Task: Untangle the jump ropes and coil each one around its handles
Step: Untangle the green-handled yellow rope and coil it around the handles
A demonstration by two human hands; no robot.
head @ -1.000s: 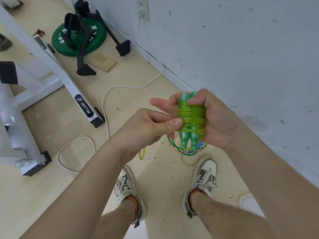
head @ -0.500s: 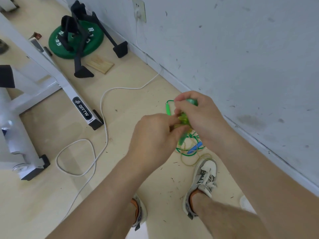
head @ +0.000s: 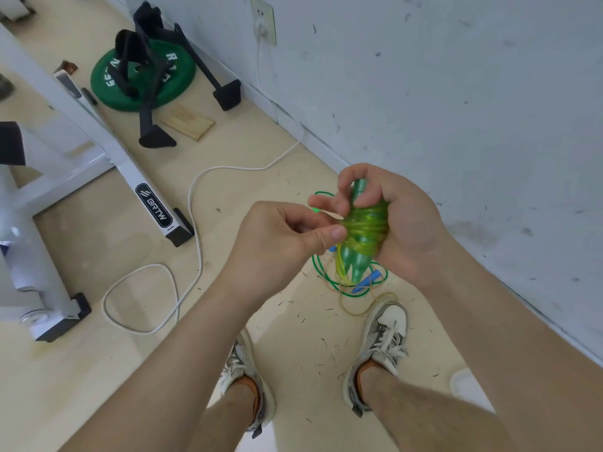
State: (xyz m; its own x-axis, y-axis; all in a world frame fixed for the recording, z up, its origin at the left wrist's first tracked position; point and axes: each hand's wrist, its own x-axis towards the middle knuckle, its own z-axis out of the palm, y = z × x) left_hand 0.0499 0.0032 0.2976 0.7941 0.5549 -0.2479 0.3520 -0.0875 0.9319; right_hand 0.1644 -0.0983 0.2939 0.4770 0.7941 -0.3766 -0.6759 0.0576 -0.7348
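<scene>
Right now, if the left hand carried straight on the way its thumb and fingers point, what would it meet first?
Likely the yellow-green rope coil wound around the green handles, held in the right hand. The left hand already pinches at its edge; depth is hard to judge.

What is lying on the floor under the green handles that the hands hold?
Under the green handles, a dark green rope, a blue handle and a yellowish rope lie on the floor. The hands hide the rest.

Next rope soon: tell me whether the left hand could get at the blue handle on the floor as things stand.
Probably not yet. The left hand is pinching the yellow-green rope on the handles, and the blue handle lies on the floor beneath both hands.
</scene>
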